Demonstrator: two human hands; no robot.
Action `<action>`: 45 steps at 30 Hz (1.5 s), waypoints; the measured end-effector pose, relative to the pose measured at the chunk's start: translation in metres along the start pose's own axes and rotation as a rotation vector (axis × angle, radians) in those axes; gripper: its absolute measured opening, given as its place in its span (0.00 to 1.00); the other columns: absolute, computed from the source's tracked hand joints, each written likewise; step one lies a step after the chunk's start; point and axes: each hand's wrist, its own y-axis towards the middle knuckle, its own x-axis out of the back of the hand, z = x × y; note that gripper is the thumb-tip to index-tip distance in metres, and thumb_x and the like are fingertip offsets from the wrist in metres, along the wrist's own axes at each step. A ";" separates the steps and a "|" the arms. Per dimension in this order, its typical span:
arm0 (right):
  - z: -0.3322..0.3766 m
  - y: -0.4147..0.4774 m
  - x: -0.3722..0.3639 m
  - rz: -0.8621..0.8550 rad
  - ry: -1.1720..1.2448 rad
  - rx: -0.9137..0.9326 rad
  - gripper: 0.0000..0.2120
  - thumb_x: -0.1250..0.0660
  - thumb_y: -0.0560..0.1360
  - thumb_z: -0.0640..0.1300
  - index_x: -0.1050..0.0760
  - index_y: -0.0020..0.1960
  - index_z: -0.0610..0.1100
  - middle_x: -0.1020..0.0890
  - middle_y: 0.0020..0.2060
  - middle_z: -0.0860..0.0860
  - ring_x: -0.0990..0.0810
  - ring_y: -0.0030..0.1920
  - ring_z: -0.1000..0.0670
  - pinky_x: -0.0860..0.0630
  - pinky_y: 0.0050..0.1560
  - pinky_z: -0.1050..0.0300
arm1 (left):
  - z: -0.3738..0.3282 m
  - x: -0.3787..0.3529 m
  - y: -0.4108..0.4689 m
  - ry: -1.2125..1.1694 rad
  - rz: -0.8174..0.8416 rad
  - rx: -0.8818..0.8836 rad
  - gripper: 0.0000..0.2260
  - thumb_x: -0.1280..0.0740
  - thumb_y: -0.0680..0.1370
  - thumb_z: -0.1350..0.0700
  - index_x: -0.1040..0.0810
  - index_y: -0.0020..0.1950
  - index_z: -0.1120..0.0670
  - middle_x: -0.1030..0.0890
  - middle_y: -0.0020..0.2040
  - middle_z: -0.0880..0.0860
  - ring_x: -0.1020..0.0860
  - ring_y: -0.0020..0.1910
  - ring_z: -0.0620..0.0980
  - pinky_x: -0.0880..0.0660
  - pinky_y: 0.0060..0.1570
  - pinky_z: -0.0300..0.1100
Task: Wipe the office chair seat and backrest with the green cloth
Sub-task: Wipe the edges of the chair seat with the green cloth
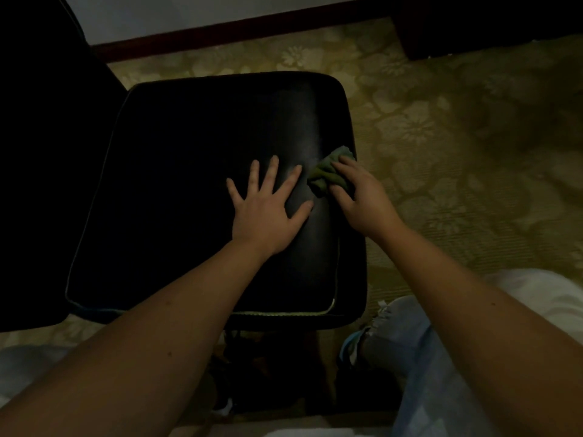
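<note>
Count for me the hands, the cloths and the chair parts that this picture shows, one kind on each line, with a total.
Hands: 2 (left hand flat on the seat, right hand gripping the cloth)
Cloths: 1 (green cloth)
Chair parts: 2 (seat, backrest)
Total: 5

Counted around one chair: singles, plus two hands.
One seat (205,146), one backrest (44,159), one cloth (323,176), two hands, the left hand (268,212) and the right hand (362,197), one shoe (349,346), one carpet (448,137), one skirting board (236,36).
</note>
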 end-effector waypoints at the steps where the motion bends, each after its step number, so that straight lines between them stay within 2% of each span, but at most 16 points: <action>1: 0.000 0.002 0.000 -0.003 0.003 -0.012 0.23 0.34 0.79 0.43 0.31 0.73 0.40 0.33 0.75 0.44 0.36 0.75 0.47 0.43 0.73 0.61 | -0.001 0.000 0.001 -0.001 0.002 0.006 0.31 0.53 0.79 0.30 0.54 0.81 0.36 0.56 0.84 0.49 0.58 0.82 0.57 0.60 0.73 0.71; 6: -0.003 0.001 0.002 0.008 0.029 -0.053 0.23 0.32 0.77 0.43 0.29 0.71 0.41 0.31 0.74 0.45 0.34 0.74 0.49 0.40 0.73 0.59 | -0.004 0.001 0.005 0.003 0.006 0.026 0.31 0.54 0.79 0.30 0.55 0.81 0.36 0.57 0.84 0.49 0.59 0.82 0.58 0.59 0.73 0.72; 11: -0.007 -0.001 0.003 0.041 0.016 -0.015 0.24 0.31 0.77 0.42 0.29 0.72 0.42 0.32 0.74 0.46 0.35 0.75 0.49 0.39 0.75 0.54 | -0.006 0.001 0.007 -0.001 0.003 0.039 0.31 0.54 0.79 0.30 0.55 0.81 0.37 0.57 0.84 0.50 0.59 0.82 0.58 0.59 0.74 0.72; 19: -0.003 0.014 0.004 -0.020 0.021 -0.081 0.23 0.32 0.78 0.42 0.30 0.72 0.40 0.31 0.74 0.44 0.34 0.74 0.47 0.42 0.71 0.62 | -0.007 0.001 0.009 -0.015 0.011 0.051 0.30 0.53 0.80 0.31 0.54 0.81 0.37 0.57 0.84 0.50 0.60 0.82 0.58 0.59 0.73 0.73; 26: -0.001 -0.009 0.001 0.016 0.026 -0.096 0.24 0.32 0.77 0.40 0.30 0.72 0.40 0.32 0.74 0.45 0.35 0.74 0.48 0.41 0.73 0.59 | -0.009 0.001 0.011 -0.022 0.014 0.056 0.28 0.55 0.82 0.34 0.55 0.81 0.37 0.57 0.84 0.50 0.60 0.82 0.58 0.61 0.73 0.72; 31: 0.004 -0.008 -0.003 -0.021 0.010 -0.098 0.23 0.34 0.78 0.38 0.31 0.73 0.40 0.32 0.74 0.43 0.34 0.74 0.46 0.40 0.74 0.55 | -0.007 0.013 0.013 -0.021 0.099 0.038 0.26 0.54 0.84 0.37 0.55 0.82 0.38 0.57 0.84 0.51 0.60 0.82 0.59 0.59 0.73 0.73; 36: 0.005 0.002 -0.001 -0.023 0.013 -0.101 0.23 0.34 0.79 0.39 0.31 0.73 0.40 0.32 0.74 0.43 0.34 0.74 0.46 0.40 0.74 0.55 | 0.009 0.027 -0.011 0.063 0.133 -0.061 0.30 0.55 0.81 0.31 0.57 0.81 0.37 0.57 0.84 0.50 0.61 0.82 0.57 0.60 0.72 0.73; 40: 0.005 0.002 0.002 -0.021 0.021 -0.107 0.23 0.34 0.78 0.40 0.30 0.72 0.39 0.31 0.73 0.43 0.33 0.74 0.45 0.41 0.73 0.57 | 0.009 0.018 -0.034 0.048 0.195 -0.002 0.32 0.57 0.79 0.28 0.63 0.80 0.36 0.64 0.83 0.50 0.64 0.81 0.57 0.60 0.72 0.74; 45: 0.005 -0.015 0.006 0.035 -0.012 -0.095 0.23 0.33 0.78 0.40 0.30 0.72 0.39 0.31 0.73 0.43 0.33 0.73 0.46 0.41 0.71 0.60 | 0.005 0.013 -0.031 0.050 0.171 0.020 0.32 0.58 0.79 0.28 0.64 0.80 0.36 0.65 0.82 0.50 0.64 0.81 0.58 0.59 0.72 0.75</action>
